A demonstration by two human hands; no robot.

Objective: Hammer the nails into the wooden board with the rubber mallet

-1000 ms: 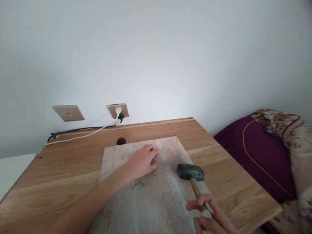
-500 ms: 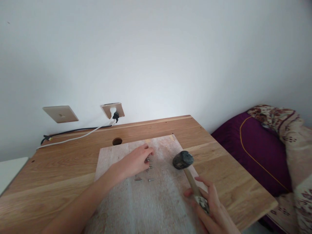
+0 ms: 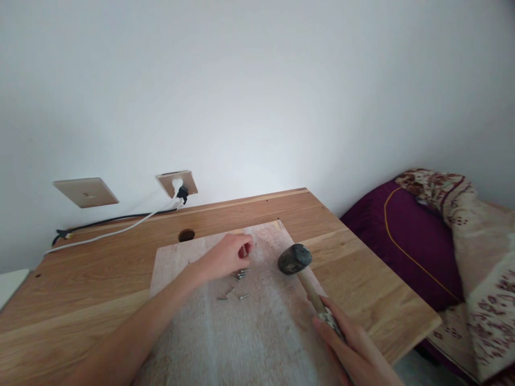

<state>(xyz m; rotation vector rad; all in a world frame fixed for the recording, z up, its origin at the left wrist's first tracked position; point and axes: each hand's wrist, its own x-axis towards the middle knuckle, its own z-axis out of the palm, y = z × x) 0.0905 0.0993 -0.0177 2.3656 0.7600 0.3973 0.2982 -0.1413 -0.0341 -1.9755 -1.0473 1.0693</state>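
My left hand is closed in a pinch above the board. Its curled fingers mostly hide a small metal fastener, of which only a sliver shows. Just below that hand, several small silver fasteners, nails or screws, lie in a loose cluster on a pale, worn wooden board. My right hand is wrapped around the handle of a mallet. The mallet's dark, blunt head points away from me, over the right side of the board.
The board lies on a wooden table with a round cable hole. A white cable and a black one run along the back edge to a wall socket. Purple and patterned bedding lies beyond the table's right edge.
My left hand has lifted slightly away from the fasteners, uncovering more of the cluster. My right hand still grips the mallet, its fingers now closed tighter around the handle. The view has shifted slightly.
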